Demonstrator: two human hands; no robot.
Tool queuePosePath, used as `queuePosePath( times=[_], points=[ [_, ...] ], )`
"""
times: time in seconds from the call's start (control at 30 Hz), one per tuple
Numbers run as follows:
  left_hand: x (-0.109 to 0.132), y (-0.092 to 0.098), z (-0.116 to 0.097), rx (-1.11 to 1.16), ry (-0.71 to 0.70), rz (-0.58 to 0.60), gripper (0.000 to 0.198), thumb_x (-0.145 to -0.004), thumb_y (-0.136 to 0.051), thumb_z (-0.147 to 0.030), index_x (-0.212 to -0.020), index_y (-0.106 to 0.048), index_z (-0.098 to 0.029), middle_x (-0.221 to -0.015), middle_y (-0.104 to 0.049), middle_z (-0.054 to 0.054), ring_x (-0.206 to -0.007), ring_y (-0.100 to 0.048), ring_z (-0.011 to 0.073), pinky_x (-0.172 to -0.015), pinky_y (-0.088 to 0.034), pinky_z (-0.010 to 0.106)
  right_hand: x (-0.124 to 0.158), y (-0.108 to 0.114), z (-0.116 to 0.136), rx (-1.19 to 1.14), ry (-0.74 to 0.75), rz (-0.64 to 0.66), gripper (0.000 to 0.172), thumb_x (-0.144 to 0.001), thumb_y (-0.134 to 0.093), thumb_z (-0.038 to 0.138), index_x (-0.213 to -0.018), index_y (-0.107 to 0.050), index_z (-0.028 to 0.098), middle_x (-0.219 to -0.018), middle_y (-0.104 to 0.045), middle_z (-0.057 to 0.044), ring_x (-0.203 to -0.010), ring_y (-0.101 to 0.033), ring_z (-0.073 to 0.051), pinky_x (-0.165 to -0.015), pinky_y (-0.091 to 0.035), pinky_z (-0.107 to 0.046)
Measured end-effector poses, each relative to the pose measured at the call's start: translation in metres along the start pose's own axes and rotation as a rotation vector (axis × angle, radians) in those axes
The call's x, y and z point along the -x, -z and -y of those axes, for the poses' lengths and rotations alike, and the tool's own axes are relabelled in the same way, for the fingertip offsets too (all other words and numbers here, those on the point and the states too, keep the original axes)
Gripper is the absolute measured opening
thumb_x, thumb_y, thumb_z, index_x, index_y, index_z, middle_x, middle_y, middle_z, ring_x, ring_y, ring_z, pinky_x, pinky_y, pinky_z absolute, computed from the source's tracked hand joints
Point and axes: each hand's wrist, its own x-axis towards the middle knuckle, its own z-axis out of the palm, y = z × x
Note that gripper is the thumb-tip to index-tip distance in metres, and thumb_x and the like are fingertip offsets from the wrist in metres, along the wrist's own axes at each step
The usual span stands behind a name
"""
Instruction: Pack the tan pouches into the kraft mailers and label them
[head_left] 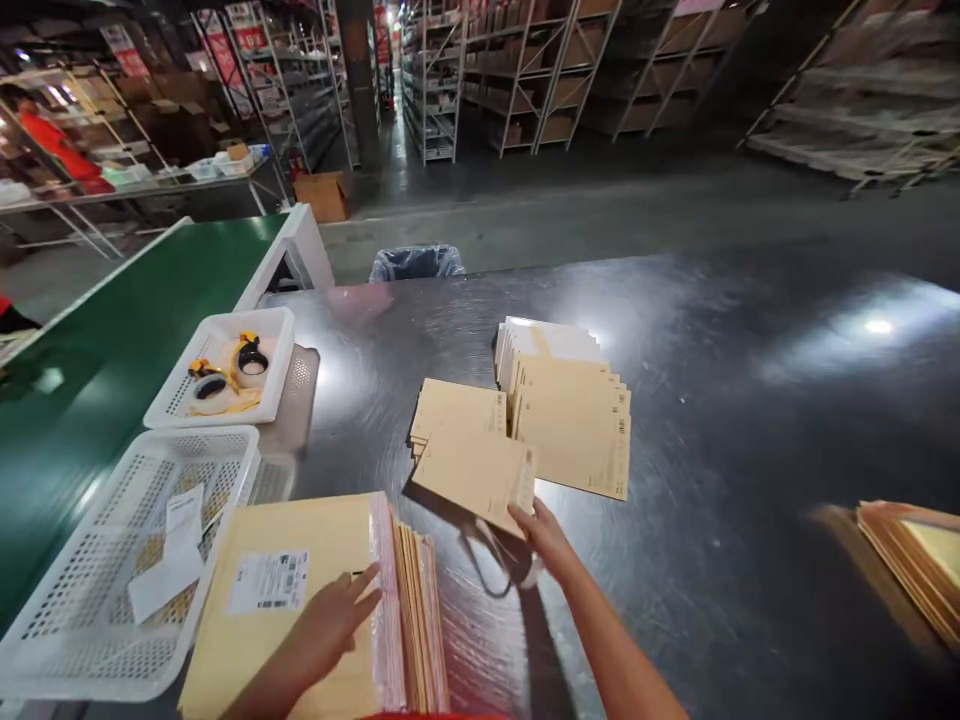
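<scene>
My left hand (336, 618) lies on top of a stack of large yellow padded mailers (300, 600) with a white shipping label, its fingers stretched out near the pink sealing edge. My right hand (546, 538) grips the near corner of a small kraft envelope (475, 476) and holds it just above the dark metal table (750, 420). Behind it lie a short pile of small envelopes (454, 408) and a fanned pile of larger ones (571, 420).
Two white perforated baskets sit at the left: the near one (112, 590) holds paper slips, the far one (225, 365) holds tape dispensers. A green conveyor (112, 330) runs along the left. More mailers (915, 565) lie at the right edge. A bin (416, 263) stands beyond the table.
</scene>
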Motion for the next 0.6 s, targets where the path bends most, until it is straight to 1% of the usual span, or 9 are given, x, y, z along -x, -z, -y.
queuePosePath(
  times=[0.03, 0.1, 0.17, 0.23, 0.3, 0.37, 0.43, 0.5, 0.6],
  points=[
    [-0.006, 0.007, -0.003, -0.004, -0.021, 0.010, 0.064, -0.065, -0.063, -0.004, -0.122, -0.060, -0.034, -0.154, -0.035, 0.001, -0.121, -0.055, 0.0315, -0.094, -0.050, 0.047, 0.021, -0.002, -0.008, -0.118, -0.007, 0.083, 0.049, -0.068, -0.065, 0.053, -0.103, -0.060, 0.019, -0.093, -0.071, -0.011, -0.088, -0.068, -0.030, -0.073, -0.055, -0.041],
    [-0.010, 0.017, -0.002, -0.008, -0.054, 0.002, 0.045, -0.065, -0.063, -0.003, -0.102, -0.067, -0.029, -0.152, -0.038, 0.000, -0.116, -0.056, 0.0303, -0.090, -0.050, 0.043, 0.059, -0.010, -0.022, -0.329, -0.023, 0.210, 0.055, -0.068, -0.069, 0.054, -0.111, -0.055, 0.022, -0.101, -0.070, -0.011, -0.091, -0.069, -0.029, -0.078, -0.056, -0.043],
    [-0.008, 0.023, 0.000, -0.006, -0.075, -0.034, 0.029, -0.068, -0.062, -0.004, -0.089, -0.065, -0.024, -0.140, -0.050, 0.003, -0.111, -0.057, 0.0283, -0.085, -0.049, 0.039, 0.087, -0.022, -0.030, -0.426, -0.007, 0.234, 0.056, -0.066, -0.073, 0.054, -0.109, -0.054, 0.024, -0.103, -0.070, -0.011, -0.093, -0.068, -0.030, -0.081, -0.056, -0.045],
    [-0.003, 0.026, 0.000, -0.007, -0.087, -0.075, 0.022, -0.071, -0.060, -0.006, -0.087, -0.062, -0.021, -0.120, -0.059, 0.005, -0.104, -0.057, 0.0262, -0.081, -0.048, 0.035, 0.105, -0.029, -0.033, -0.422, 0.025, 0.215, 0.054, -0.065, -0.074, 0.057, -0.104, -0.056, 0.024, -0.102, -0.070, -0.012, -0.094, -0.068, -0.032, -0.081, -0.056, -0.047],
    [0.000, 0.026, -0.003, -0.008, -0.075, -0.110, 0.023, -0.076, -0.056, -0.006, -0.094, -0.059, -0.019, -0.108, -0.060, 0.007, -0.098, -0.057, 0.0236, -0.078, -0.047, 0.032, 0.115, -0.029, -0.033, -0.386, 0.048, 0.248, 0.055, -0.064, -0.074, 0.060, -0.102, -0.058, 0.024, -0.103, -0.069, -0.014, -0.097, -0.066, -0.034, -0.082, -0.055, -0.049],
    [0.001, 0.023, -0.009, -0.009, -0.069, -0.128, 0.021, -0.081, -0.050, -0.006, -0.097, -0.058, -0.017, -0.106, -0.058, 0.008, -0.095, -0.057, 0.0211, -0.077, -0.046, 0.030, 0.121, -0.024, -0.030, -0.339, 0.064, 0.379, 0.056, -0.065, -0.074, 0.058, -0.107, -0.060, 0.024, -0.108, -0.069, -0.014, -0.104, -0.064, -0.035, -0.088, -0.053, -0.050],
    [0.000, 0.018, -0.016, 0.003, -0.097, -0.129, 0.016, -0.083, -0.048, -0.007, -0.092, -0.057, -0.017, -0.103, -0.057, 0.006, -0.093, -0.056, 0.0190, -0.076, -0.044, 0.028, 0.125, -0.020, -0.026, -0.316, 0.062, 0.550, 0.058, -0.068, -0.073, 0.054, -0.115, -0.060, 0.024, -0.114, -0.067, -0.013, -0.108, -0.062, -0.033, -0.092, -0.051, -0.050],
    [-0.001, 0.014, -0.024, 0.023, -0.147, -0.117, 0.014, -0.082, -0.049, -0.006, -0.084, -0.057, -0.018, -0.100, -0.057, 0.004, -0.093, -0.054, 0.0179, -0.075, -0.043, 0.027, 0.126, -0.020, -0.018, -0.333, 0.036, 0.686, 0.059, -0.069, -0.073, 0.051, -0.119, -0.060, 0.024, -0.117, -0.066, -0.011, -0.108, -0.063, -0.032, -0.093, -0.050, -0.049],
    [0.001, 0.018, -0.028, 0.063, -0.194, -0.125, 0.012, -0.083, -0.050, -0.007, -0.083, -0.056, -0.018, -0.103, -0.057, 0.003, -0.096, -0.053, 0.0172, -0.078, -0.042, 0.027, 0.120, -0.027, -0.005, -0.375, -0.028, 0.773, 0.055, -0.069, -0.074, 0.049, -0.116, -0.062, 0.023, -0.114, -0.068, -0.011, -0.102, -0.066, -0.029, -0.090, -0.050, -0.045]
  ],
)
